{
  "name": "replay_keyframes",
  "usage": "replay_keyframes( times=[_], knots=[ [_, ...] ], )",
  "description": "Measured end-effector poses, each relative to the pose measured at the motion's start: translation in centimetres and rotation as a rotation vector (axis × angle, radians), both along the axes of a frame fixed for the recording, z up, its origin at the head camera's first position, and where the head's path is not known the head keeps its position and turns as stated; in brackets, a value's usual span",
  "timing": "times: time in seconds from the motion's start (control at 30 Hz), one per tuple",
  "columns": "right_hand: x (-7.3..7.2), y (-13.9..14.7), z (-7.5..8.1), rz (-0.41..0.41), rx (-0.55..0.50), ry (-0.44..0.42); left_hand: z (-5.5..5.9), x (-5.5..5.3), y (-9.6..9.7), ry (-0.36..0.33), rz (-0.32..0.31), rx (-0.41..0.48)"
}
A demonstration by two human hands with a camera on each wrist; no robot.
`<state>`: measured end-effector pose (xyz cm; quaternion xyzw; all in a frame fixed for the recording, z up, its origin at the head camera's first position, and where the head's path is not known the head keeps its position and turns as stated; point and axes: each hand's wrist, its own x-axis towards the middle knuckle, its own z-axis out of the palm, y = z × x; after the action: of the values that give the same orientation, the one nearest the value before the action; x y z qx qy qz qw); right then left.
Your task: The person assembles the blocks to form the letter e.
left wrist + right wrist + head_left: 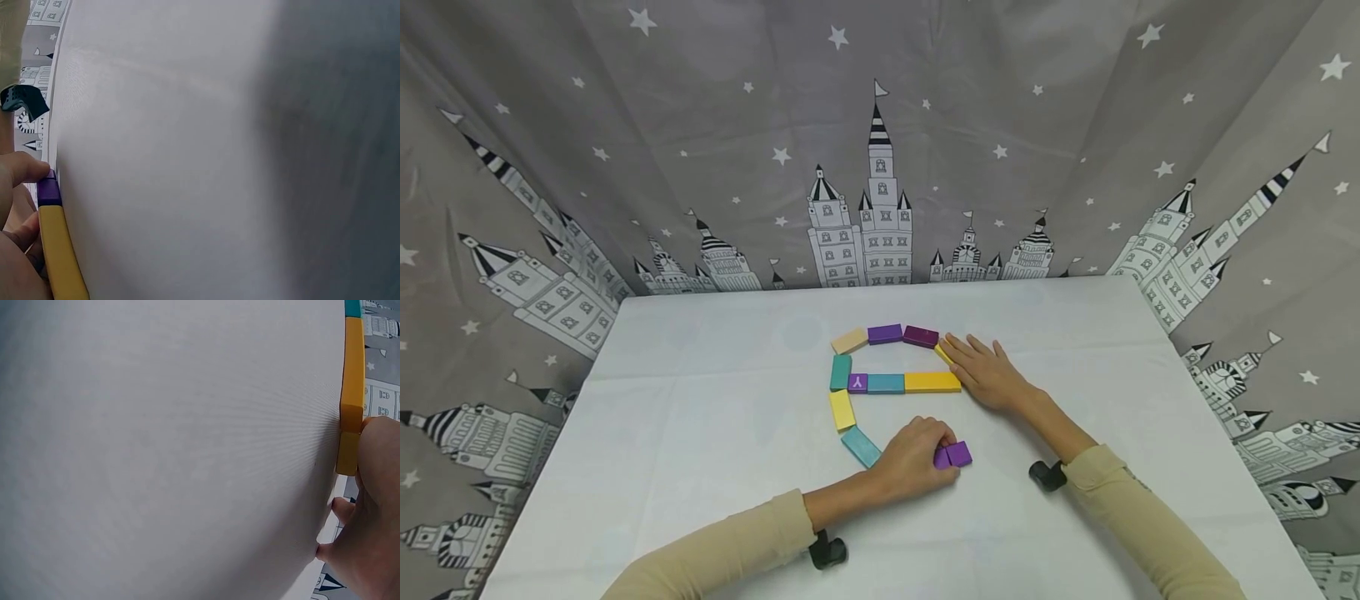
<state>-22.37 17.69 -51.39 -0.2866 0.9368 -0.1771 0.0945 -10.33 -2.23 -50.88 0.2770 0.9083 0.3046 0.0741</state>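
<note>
My left hand [917, 457] pinches a small purple block at the lower end of a curved line of blocks, and a second purple block [959, 454] sticks out past it. In the left wrist view the thumb touches the purple blocks [49, 192], with a yellow block [62, 256] adjoining them, hidden under the hand in the head view. My right hand [988, 372] lies with fingers extended over a mostly covered yellow block [943, 354]. Its palm edge is near the long yellow bar [932, 382]. The right wrist view shows this hand [381, 506] beside yellow blocks.
The line continues through dark plum [921, 337], purple [885, 334], tan [850, 341], teal [841, 372], yellow [842, 410] and light blue [861, 447] blocks. A Y-marked purple block [857, 383] and a blue block [886, 384] form the crossbar. White cloth [715, 417] covers the table before a grey curtain [962, 50].
</note>
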Motion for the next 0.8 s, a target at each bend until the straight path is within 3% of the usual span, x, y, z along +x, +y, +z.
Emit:
replay_keyframes(
  times=[0.23,0.4,0.57,0.67,0.8],
  knots=[
    [-0.1,0.0,-0.2,0.001,-0.025,-0.01,0.2,0.0,0.0,-0.009,-0.004,-0.008],
    [-0.3,0.1,-0.3,-0.012,-0.03,-0.02,0.6,-0.3,-0.3,-0.108,0.016,0.028],
    [-0.3,0.2,-0.3,-0.024,-0.042,-0.013,1.2,-0.9,-1.5,-0.168,0.087,0.069],
    [-0.3,0.2,-0.3,-0.036,-0.062,-0.02,1.5,-1.5,-2.7,-0.145,0.121,0.075],
    [-0.4,0.6,-0.3,-0.059,-0.127,-0.028,1.8,-2.6,-5.2,-0.043,0.148,0.043]
  ],
)
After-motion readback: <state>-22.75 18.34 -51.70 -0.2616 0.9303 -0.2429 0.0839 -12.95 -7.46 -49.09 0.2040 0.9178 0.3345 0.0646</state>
